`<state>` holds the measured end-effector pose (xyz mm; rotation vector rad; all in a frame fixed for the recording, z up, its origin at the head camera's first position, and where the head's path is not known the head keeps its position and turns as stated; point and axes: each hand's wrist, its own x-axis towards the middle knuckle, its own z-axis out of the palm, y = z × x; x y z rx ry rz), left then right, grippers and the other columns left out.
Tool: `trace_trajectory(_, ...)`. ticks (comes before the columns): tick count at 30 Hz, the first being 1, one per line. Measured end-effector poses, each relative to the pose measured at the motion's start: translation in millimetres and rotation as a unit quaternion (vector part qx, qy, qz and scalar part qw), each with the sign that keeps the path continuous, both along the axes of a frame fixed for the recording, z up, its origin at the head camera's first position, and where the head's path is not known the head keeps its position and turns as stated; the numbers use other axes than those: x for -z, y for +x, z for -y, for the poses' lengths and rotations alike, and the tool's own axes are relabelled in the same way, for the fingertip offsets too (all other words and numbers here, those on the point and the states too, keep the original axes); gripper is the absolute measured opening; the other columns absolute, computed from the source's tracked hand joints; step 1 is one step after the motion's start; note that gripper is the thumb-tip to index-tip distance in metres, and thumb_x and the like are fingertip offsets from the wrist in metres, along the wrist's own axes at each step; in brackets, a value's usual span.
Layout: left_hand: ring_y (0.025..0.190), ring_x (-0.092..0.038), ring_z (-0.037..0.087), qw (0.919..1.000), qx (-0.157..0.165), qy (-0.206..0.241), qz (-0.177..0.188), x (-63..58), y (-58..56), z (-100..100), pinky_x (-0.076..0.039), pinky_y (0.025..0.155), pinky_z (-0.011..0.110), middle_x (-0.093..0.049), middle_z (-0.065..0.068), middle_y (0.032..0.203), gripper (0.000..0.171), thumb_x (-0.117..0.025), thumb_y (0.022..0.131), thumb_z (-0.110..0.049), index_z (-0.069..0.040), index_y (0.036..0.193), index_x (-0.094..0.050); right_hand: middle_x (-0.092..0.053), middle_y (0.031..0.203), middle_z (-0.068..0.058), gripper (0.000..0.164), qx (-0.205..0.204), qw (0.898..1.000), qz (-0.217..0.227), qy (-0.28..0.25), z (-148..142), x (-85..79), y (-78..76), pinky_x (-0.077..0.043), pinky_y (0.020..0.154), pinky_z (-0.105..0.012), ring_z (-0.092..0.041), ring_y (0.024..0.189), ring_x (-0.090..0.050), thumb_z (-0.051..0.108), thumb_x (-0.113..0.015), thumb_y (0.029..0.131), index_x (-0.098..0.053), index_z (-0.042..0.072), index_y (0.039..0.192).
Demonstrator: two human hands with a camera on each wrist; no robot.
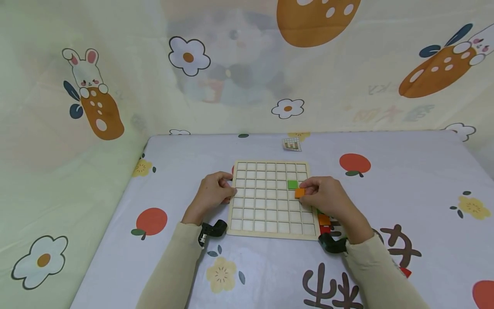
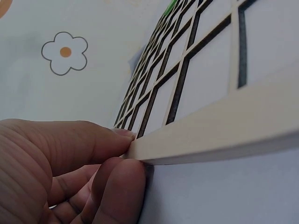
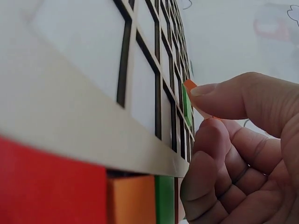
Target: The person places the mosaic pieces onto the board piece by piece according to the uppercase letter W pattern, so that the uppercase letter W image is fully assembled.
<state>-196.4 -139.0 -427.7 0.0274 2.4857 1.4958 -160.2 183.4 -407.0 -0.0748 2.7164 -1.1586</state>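
Observation:
A pale wooden grid board point(image 1: 270, 235) lies flat on the table, with one green square tile point(image 1: 293, 184) set in a cell toward its right side. My left hand point(image 1: 212, 191) pinches the board's left edge between thumb and fingers, as the left wrist view shows close up. Between the thumb and fingertips of my right hand point(image 1: 326, 195) is an orange square tile point(image 1: 299, 193), held over the cells just below the green tile. In the right wrist view this orange tile point(image 3: 189, 86) is partly covered by the thumb.
Beside the board's right edge lie loose tiles, among them an orange one point(image 1: 323, 220) and a red one point(image 1: 325, 229), partly hidden by the right wrist. Another red piece point(image 1: 405, 272) shows by the right sleeve. Behind the board sits a small card with a printed grid point(image 1: 291, 144).

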Motion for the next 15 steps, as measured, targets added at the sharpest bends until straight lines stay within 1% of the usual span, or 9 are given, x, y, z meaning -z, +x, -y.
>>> trace_trajectory(6,0.061,-0.063,0.012,1.0000,0.002,-0.001,-0.004,0.7,-0.4,-0.6,-0.056,0.057,0.022,-0.065,0.008,0.085,0.045,-0.078,0.090,-0.001,0.002,0.133,-0.064,-0.065,0.087,-0.006,0.029,-0.004,1.000,0.001,0.004,4.2,1.0,-1.5,-0.049,0.067,-0.031,-0.023,0.084,-0.057,0.013,-0.079,0.087,-0.074,0.002,0.113)
trace_trajectory(15,0.060,-0.063,0.013,1.0000,0.003,0.002,-0.005,1.9,-1.2,0.3,-0.056,0.057,0.023,-0.065,0.008,0.085,0.044,-0.078,0.090,0.000,0.002,0.132,-0.065,-0.065,0.087,-0.007,0.026,-0.008,1.000,0.003,0.003,9.0,2.2,-3.5,-0.050,0.071,-0.033,-0.024,0.085,-0.057,0.011,-0.079,0.086,-0.074,0.002,0.110)
